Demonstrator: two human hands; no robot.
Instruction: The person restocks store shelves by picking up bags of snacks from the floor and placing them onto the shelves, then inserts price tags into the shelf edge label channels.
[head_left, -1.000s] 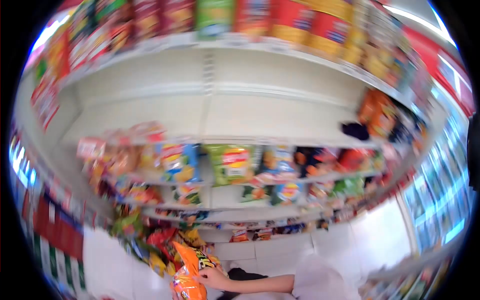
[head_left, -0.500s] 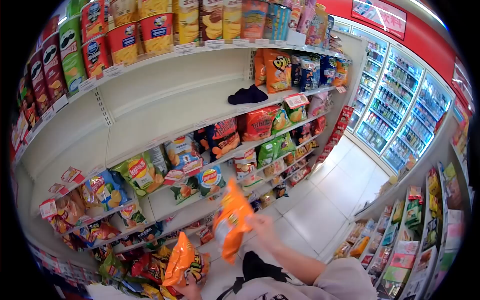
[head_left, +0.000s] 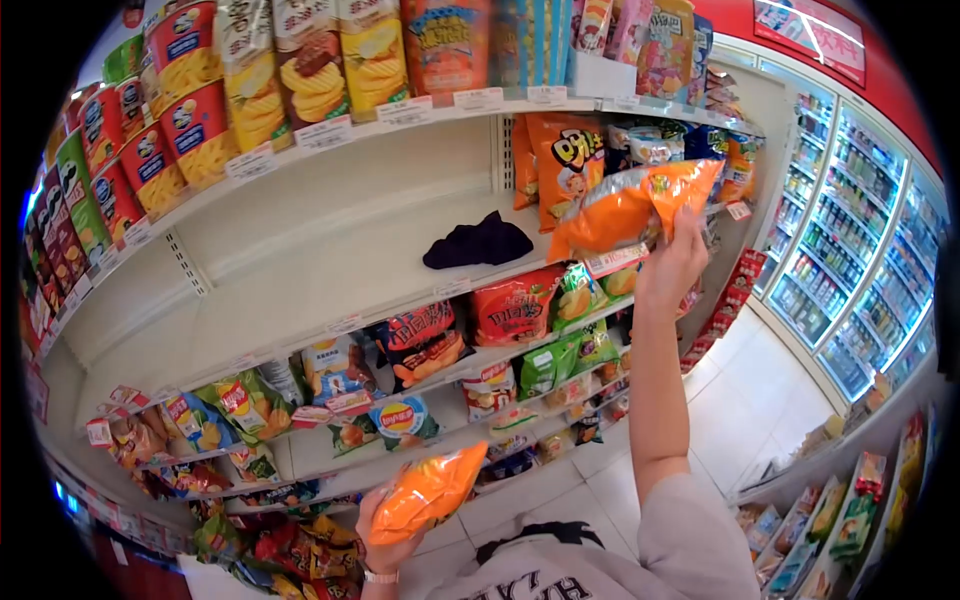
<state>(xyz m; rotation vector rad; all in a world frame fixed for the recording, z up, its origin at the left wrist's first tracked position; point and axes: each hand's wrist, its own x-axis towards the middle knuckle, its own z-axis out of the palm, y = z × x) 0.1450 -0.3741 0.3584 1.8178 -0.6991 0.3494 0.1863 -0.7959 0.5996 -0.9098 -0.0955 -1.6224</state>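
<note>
My right hand is closed on one end of an orange snack bag, raised at the shelf's right part. That bag overlaps an upright orange bag standing on the shelf and hides part of the bags behind it. Lower down, my left hand grips a second orange chip bag in front of my body. A dark crumpled cloth lies on the same shelf, left of the raised bag.
Above runs a shelf of canisters and boxes. Lower shelves carry a red bag and other snack bags. A pile of bags lies at the lower left. Glass-door coolers stand right, beyond the tiled floor.
My right hand has lifted its orange bag from waist height up to the shelf. The left hand has raised its bag away from the pile. The view has shifted closer to the shelves.
</note>
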